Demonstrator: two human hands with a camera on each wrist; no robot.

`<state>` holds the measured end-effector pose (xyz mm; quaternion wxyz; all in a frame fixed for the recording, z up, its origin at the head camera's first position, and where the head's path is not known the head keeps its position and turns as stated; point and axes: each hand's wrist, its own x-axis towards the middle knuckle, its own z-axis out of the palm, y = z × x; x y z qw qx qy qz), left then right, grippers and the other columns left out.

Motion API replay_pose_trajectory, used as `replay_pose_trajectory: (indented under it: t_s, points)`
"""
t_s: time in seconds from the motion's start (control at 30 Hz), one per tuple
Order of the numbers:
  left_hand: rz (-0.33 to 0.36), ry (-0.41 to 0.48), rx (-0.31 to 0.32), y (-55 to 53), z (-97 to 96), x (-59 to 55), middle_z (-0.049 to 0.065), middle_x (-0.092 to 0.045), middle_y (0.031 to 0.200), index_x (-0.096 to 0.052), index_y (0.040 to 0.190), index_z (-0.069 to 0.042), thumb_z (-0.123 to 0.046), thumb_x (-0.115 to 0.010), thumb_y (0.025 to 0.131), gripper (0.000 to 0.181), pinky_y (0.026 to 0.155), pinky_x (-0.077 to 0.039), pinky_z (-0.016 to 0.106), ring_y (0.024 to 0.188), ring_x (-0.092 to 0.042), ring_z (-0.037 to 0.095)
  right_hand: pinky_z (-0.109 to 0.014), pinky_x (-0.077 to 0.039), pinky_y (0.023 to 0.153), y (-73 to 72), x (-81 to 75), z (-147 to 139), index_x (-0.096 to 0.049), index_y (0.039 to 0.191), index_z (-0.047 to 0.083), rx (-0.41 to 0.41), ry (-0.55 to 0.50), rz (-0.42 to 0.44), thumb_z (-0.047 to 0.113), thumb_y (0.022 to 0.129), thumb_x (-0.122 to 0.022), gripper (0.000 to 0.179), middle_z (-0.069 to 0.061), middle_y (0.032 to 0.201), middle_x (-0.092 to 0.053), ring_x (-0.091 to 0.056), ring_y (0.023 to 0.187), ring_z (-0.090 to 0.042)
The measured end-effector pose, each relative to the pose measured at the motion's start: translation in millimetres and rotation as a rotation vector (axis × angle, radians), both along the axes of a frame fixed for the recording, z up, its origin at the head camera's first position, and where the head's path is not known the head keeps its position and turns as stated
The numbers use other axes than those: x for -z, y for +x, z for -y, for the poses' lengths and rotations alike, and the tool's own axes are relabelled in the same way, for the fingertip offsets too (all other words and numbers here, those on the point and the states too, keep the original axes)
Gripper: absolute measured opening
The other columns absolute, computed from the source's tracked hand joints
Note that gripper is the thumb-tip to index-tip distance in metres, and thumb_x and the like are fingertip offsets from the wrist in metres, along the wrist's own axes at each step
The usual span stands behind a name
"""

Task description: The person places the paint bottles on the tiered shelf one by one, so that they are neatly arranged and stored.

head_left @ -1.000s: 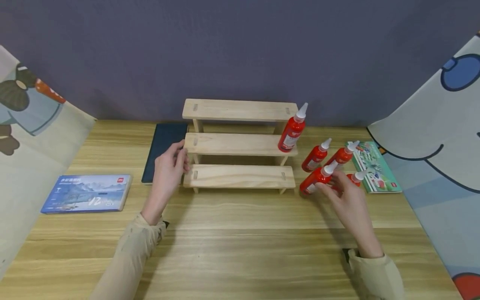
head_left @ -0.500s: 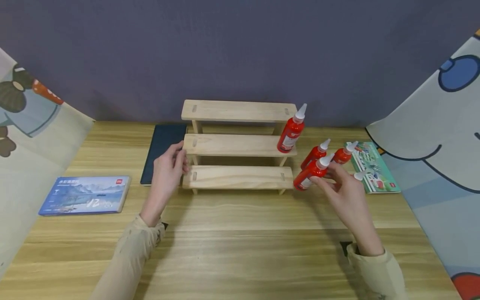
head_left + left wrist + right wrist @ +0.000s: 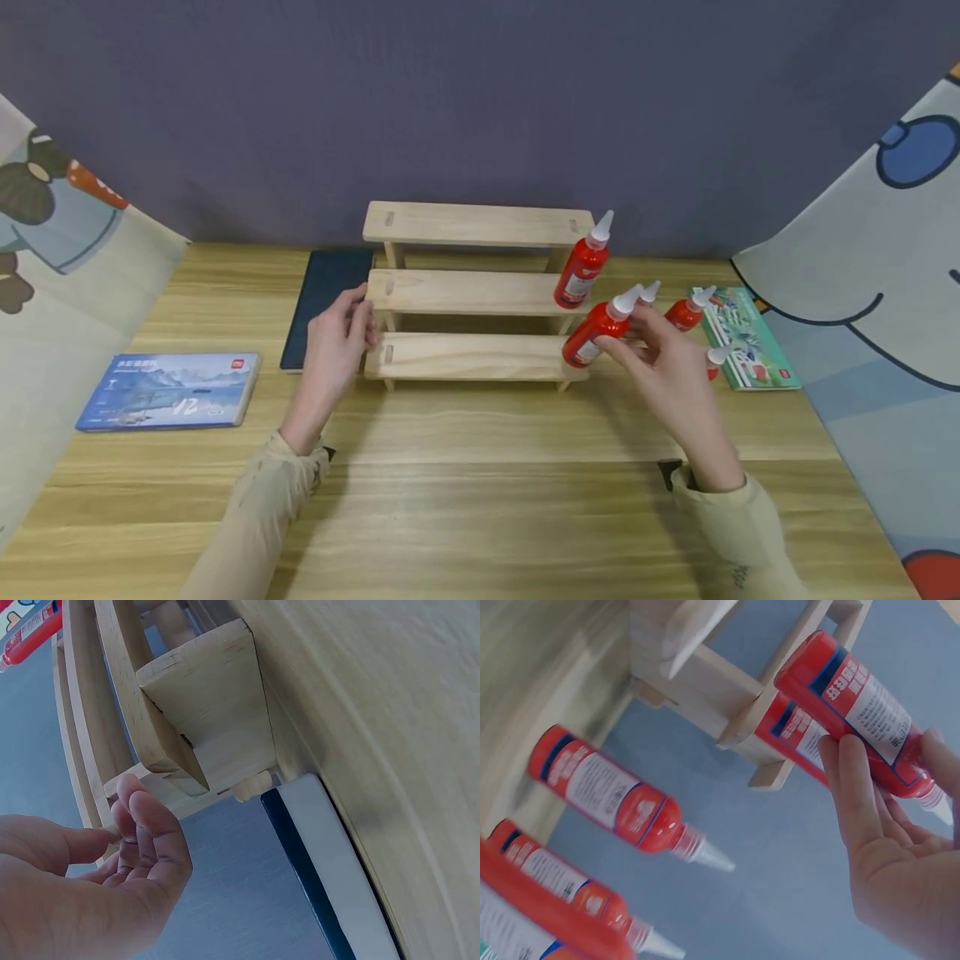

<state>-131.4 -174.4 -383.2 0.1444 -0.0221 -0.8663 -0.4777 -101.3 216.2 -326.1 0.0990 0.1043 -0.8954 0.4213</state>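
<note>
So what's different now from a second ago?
The red bottle in the right hand moved left, away from the other bottles, to the right end of the bottom shelf. Nothing was let go. The left hand stayed at the rack's left side, and the rack and other bottles stayed put.

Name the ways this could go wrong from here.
The red bottle in the right hand appears by the right end of the bottom step; released too far over, it could tip off.

The hand is also working near the bottle on the middle step, at that step's right end, so a bump might knock it down.

Pulling back carelessly could topple the bottles standing on the table.
</note>
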Motion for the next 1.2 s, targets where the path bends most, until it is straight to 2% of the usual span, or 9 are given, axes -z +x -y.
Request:
replay_pose_trajectory:
  t_s: [0.4,0.73,1.2]
  points:
    - [0.005,-0.002,0.001,-0.2,0.2,0.0,0.024,-0.07,0.091,-0.057,0.148,0.009,-0.012,-0.049,0.116,0.039,0.06,-0.054,0.013,0.071,-0.07,0.031,-0.005,-0.051,0.081,-14.1,-10.8,25.4,-0.069,0.134,0.0,-0.03,-0.03,-0.054,0.017,0.096,-0.085,0.044,-0.018,0.122,-0.075,-0.073,0.102,-0.032]
    - [0.009,-0.015,0.002,0.4,0.2,0.2,0.023,-0.069,0.09,-0.056,0.149,0.009,-0.012,-0.049,0.116,0.04,0.059,-0.052,0.013,0.072,-0.07,0.031,-0.011,-0.056,0.084,-29.9,-12.6,43.7,-0.069,0.133,-0.001,-0.077,-0.137,-0.063,0.011,0.095,-0.085,0.042,-0.015,0.122,-0.075,-0.073,0.107,-0.027]
    - [0.018,-0.013,0.0,-0.4,0.2,0.4,0.023,-0.069,0.09,-0.056,0.148,0.01,-0.012,-0.049,0.116,0.039,0.059,-0.053,0.014,0.072,-0.07,0.031,-0.012,-0.056,0.083,-46.1,-16.8,68.1,-0.07,0.135,-0.002,-0.056,-0.137,-0.068,0.014,0.094,-0.086,0.046,-0.016,0.118,-0.076,-0.073,0.104,-0.027]
